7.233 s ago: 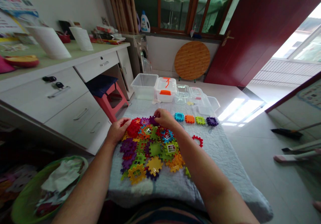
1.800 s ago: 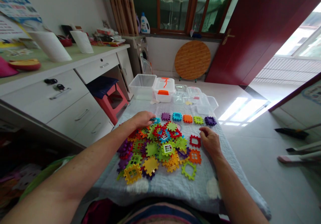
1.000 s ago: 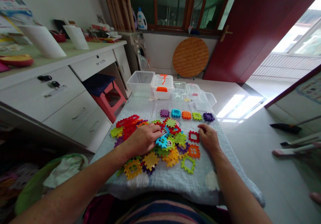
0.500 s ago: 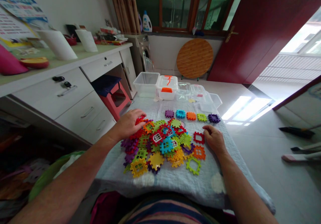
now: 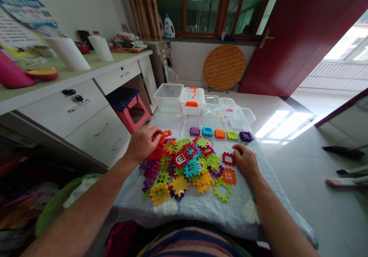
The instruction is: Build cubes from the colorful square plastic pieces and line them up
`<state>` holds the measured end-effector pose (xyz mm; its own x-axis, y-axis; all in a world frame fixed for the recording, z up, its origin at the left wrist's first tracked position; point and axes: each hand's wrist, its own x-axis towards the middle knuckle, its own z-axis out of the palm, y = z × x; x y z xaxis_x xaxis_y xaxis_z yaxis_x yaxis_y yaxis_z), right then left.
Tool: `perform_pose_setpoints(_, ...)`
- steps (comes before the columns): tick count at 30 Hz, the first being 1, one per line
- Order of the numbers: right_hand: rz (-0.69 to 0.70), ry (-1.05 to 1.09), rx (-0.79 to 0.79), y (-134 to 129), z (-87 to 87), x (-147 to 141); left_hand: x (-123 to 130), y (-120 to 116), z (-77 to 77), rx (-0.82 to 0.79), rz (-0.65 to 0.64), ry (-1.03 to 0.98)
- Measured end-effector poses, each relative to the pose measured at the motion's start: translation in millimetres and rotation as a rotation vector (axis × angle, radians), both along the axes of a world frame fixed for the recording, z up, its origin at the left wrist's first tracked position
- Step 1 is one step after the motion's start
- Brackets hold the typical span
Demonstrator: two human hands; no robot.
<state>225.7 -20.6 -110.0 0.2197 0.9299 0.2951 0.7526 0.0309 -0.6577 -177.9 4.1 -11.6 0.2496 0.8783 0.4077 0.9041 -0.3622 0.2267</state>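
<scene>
On the cloth-covered table (image 5: 195, 211) lies a heap of square plastic interlocking building blocks (image 5: 191, 167) with toothed edges, in several colours. My left hand (image 5: 143, 142) is at the heap's far left side, fingers bent and pinched against an orange block (image 5: 166, 134). Red blocks (image 5: 156, 153) lie under and beside those fingers. To the right of the heap, my right hand (image 5: 245, 160) rests on the cloth, fingers curled in. It is right beside a red frame block (image 5: 228, 158); its fingertips are partly hidden. An orange window block (image 5: 229, 175) and a lime frame block (image 5: 222, 191) lie nearer me.
Beyond the heap runs a row of single blocks, from a purple one (image 5: 194, 130) to a dark violet one (image 5: 246, 136). Clear plastic boxes (image 5: 169, 98) and a lidded box with orange latches (image 5: 192, 105) stand at the far edge. A pink stool (image 5: 138, 113) is at the left.
My left hand has drawn slightly back, and the orange block now shows raised by its fingertips. My right hand and the row of blocks have stayed put.
</scene>
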Motion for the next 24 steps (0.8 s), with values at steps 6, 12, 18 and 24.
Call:
perform_pose_setpoints(6, 0.006, -0.023, 0.007, -1, -0.2, -1, 14, -30, -10.6, 0.011, -0.210, 0.066)
perform_pose_setpoints(12, 0.011, -0.026, -0.018, 1, -1.8, 1, 10, -39, -11.5, -0.122, -0.241, -0.034)
perform_pose_setpoints(18, 0.018, -0.033, -0.021, 2, -1.4, 1, 9, -32, -16.1, -0.246, -0.140, -0.036)
perform_pose_setpoints(24, 0.015, -0.039, -0.023, 2, -1.0, 1, 17, -23, -25.8, -0.296, -0.065, -0.080)
